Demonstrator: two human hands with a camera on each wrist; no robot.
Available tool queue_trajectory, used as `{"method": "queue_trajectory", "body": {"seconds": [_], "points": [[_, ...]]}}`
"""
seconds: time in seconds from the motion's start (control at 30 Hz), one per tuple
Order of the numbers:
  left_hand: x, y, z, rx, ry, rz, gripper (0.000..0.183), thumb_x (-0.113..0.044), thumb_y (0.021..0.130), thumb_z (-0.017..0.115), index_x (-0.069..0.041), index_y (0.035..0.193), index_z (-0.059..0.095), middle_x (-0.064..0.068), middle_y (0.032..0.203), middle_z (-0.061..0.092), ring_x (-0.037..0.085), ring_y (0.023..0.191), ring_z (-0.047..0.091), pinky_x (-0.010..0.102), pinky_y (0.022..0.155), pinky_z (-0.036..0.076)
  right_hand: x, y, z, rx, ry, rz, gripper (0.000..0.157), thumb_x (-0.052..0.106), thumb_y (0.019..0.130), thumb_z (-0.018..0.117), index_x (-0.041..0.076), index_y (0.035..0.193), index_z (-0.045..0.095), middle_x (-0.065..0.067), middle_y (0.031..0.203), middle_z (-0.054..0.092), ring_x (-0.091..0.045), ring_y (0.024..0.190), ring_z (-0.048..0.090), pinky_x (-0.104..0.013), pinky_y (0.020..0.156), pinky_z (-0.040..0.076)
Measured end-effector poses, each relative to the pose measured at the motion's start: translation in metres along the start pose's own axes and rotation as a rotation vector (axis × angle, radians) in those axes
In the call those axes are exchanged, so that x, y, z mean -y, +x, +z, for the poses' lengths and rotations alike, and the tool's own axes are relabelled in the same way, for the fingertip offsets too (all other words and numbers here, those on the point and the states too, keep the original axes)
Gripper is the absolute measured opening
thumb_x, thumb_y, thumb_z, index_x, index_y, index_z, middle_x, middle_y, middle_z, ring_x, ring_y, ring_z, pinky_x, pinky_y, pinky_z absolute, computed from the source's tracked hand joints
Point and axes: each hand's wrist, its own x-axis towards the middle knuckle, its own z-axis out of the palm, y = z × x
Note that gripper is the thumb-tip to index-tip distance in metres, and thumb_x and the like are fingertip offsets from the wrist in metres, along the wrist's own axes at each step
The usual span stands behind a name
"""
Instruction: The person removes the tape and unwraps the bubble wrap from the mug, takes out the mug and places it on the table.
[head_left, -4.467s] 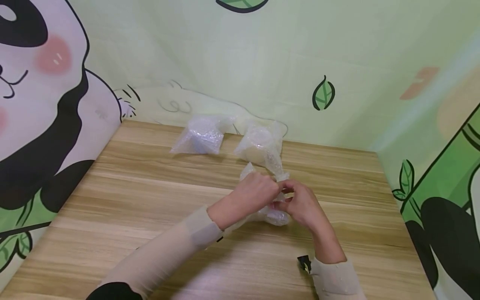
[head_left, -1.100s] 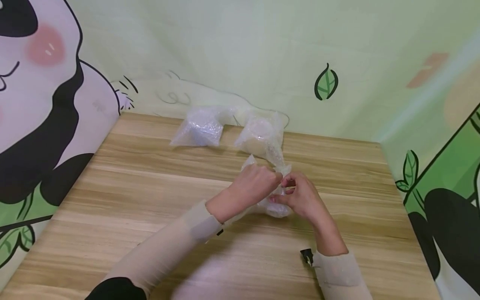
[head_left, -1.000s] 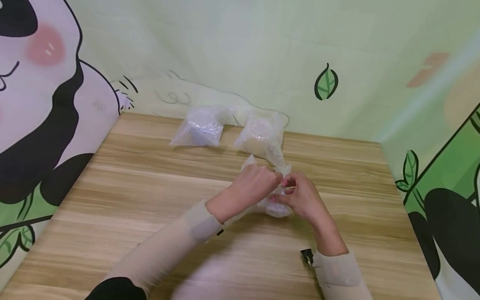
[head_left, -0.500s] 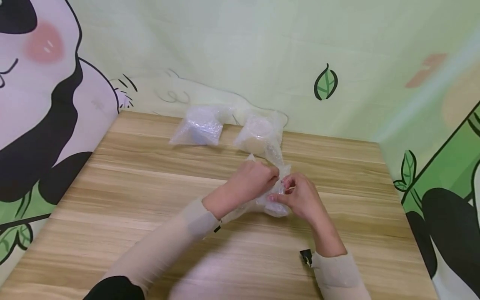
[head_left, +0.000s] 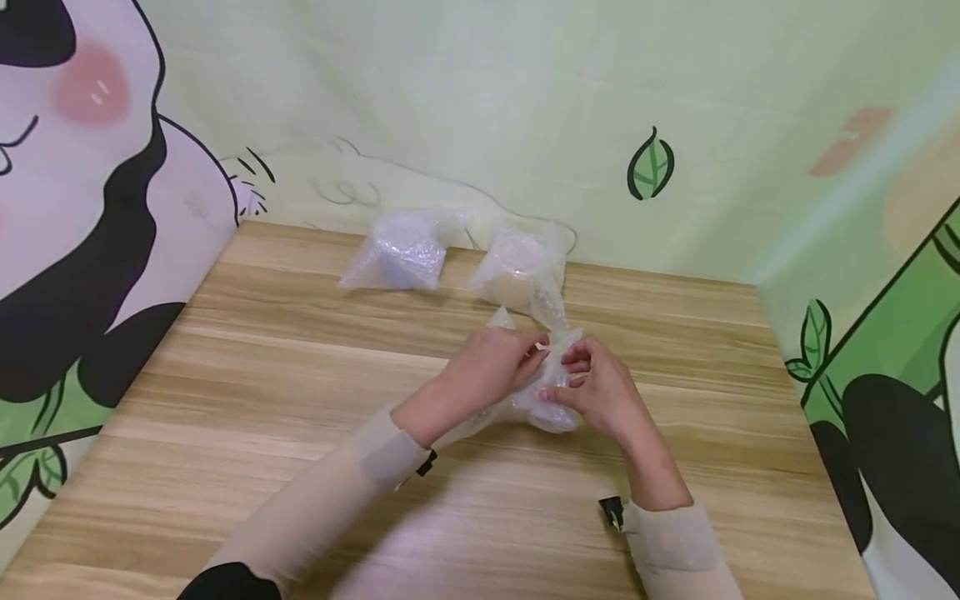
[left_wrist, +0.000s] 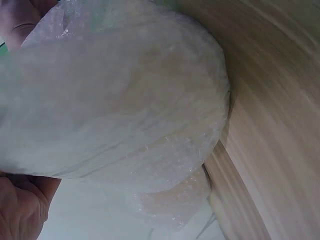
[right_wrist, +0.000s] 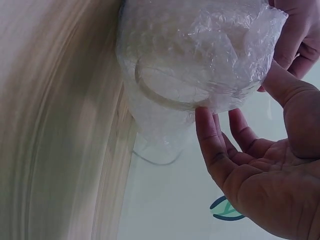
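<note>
A bubble-wrapped bundle (head_left: 553, 414) lies on the wooden table in front of me. Its contents are blurred by the wrap; a pale curved rim shows through the bubble wrap (right_wrist: 195, 55) in the right wrist view. My right hand (head_left: 603, 392) grips the bundle's right side between thumb and fingers. At the upper left of the bundle, my left hand (head_left: 483, 367) has curled fingers and pinches the loose wrap; its fingertips are partly hidden. In the left wrist view the wrapped bundle (left_wrist: 115, 100) fills most of the picture, with parts of hands at the left edge.
Two more bubble-wrapped items stand at the table's back edge: one bluish inside (head_left: 397, 254), one pale yellowish (head_left: 517, 271). The second almost touches the bundle. The wooden table (head_left: 300, 317) meets a printed cloth backdrop (head_left: 525, 108) behind and at both sides.
My left hand has drawn a little leftward, away from the right hand, widening the gap between them over the wrap. The right hand keeps its hold almost unmoved. The two rear items stay put.
</note>
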Motion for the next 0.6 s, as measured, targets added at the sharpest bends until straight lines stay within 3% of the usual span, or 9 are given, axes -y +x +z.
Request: {"method": "queue_trajectory", "body": {"seconds": [0.37, 0.47, 0.6], "points": [[0.0036, -0.0019, 0.0012, -0.036, -0.112, -0.086, 0.009, -0.014, 0.1, 0.063, -0.009, 0.103, 0.069, 0.002, 0.076, 0.073, 0.01, 0.057, 0.058, 0.022, 0.052, 0.047, 0.0002, -0.0012, 0.0001, 0.001, -0.012, -0.014, 0.056, 0.026, 0.078, 0.093, 0.007, 0.116, 0.057, -0.013, 0.119, 0.065, -0.031, 0.113, 0.066, -0.044, 0.093, 0.058], [0.0057, -0.0032, 0.0013, -0.053, -0.196, -0.124, 0.008, -0.012, 0.099, 0.063, -0.009, 0.104, 0.069, 0.003, 0.081, 0.076, 0.009, 0.062, 0.063, 0.02, 0.056, 0.05, 0.0006, -0.0016, -0.0001, 0.007, -0.01, -0.016, 0.055, 0.026, 0.079, 0.092, 0.007, 0.116, 0.056, -0.013, 0.119, 0.065, -0.031, 0.113, 0.066, -0.043, 0.093, 0.058], [0.0082, -0.0038, 0.0004, -0.065, -0.311, -0.192, 0.008, -0.014, 0.1, 0.063, -0.011, 0.104, 0.07, 0.004, 0.093, 0.08, 0.011, 0.082, 0.074, 0.025, 0.071, 0.06, 0.001, -0.0019, -0.0003, 0.009, -0.013, -0.038, 0.054, 0.024, 0.079, 0.092, 0.009, 0.118, 0.058, -0.012, 0.119, 0.065, -0.031, 0.112, 0.066, -0.045, 0.094, 0.059]]}}
